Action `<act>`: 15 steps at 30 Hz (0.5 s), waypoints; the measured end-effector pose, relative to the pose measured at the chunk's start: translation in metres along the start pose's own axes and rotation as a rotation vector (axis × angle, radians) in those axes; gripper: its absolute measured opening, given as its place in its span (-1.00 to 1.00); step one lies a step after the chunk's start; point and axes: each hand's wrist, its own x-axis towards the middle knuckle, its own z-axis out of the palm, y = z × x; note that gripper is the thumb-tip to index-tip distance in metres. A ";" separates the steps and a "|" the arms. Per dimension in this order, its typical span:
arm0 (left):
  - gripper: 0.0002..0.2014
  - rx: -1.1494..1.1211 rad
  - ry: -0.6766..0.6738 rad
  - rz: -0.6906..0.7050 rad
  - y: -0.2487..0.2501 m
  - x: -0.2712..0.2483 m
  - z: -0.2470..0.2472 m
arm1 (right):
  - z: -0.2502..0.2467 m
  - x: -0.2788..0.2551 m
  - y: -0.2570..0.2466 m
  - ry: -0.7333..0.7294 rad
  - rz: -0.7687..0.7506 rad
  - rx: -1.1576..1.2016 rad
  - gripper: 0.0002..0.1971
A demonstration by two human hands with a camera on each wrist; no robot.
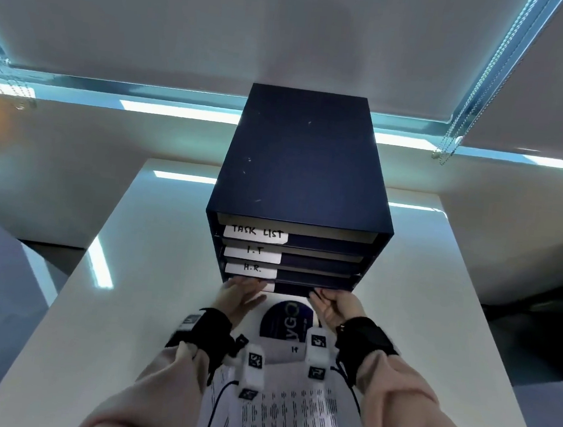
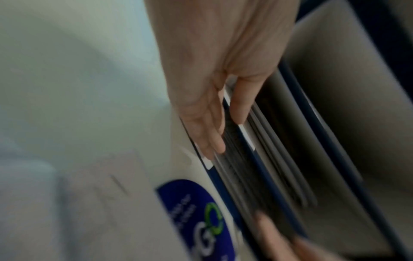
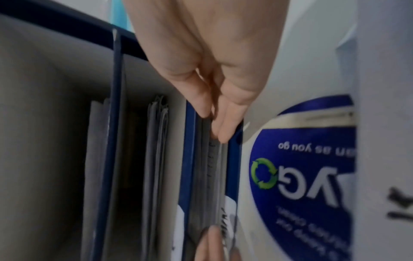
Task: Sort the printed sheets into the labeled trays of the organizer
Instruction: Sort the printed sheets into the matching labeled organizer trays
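A boxy, matte navy organizer (image 1: 304,160) stands on a smooth white table (image 1: 151,269); paper labels on its tray fronts read TASK LIST, I.T and H.R. At its lowest tray (image 3: 234,159), the left hand (image 1: 236,296) and right hand (image 1: 333,307) reach in with straight fingers (image 2: 214,134), touching thin printed sheets (image 3: 214,167) lying inside. Nothing is visibly pinched. Just in front of the organizer lie a sheet with a rounded blue logo (image 1: 288,322) and more sheets of dense print (image 1: 287,420).
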 end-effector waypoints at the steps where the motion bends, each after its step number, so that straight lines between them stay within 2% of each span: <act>1: -0.93 0.095 -0.001 0.004 0.001 -0.006 0.000 | 0.000 -0.004 0.001 -0.018 -0.004 -0.025 -0.79; 4: -0.90 0.480 -0.012 0.082 -0.003 -0.033 -0.004 | -0.015 -0.028 0.004 -0.142 -0.035 -0.181 -0.79; 7: -0.88 0.958 -0.120 0.180 -0.024 -0.055 -0.024 | -0.050 -0.054 0.009 -0.180 -0.071 -0.337 -0.78; 9: -0.94 1.288 -0.206 0.200 -0.040 -0.069 -0.039 | -0.075 -0.072 0.014 -0.145 -0.102 -0.420 -0.78; 11: -0.71 1.593 -0.246 0.220 -0.053 -0.079 -0.052 | -0.098 -0.086 0.021 -0.066 -0.139 -0.492 -0.79; 13: -0.57 1.734 -0.233 0.295 -0.062 -0.088 -0.056 | -0.117 -0.096 0.029 0.021 -0.178 -0.552 -0.79; 15: -0.56 1.807 -0.213 0.399 -0.073 -0.097 -0.055 | -0.133 -0.102 0.037 0.088 -0.217 -0.616 -0.80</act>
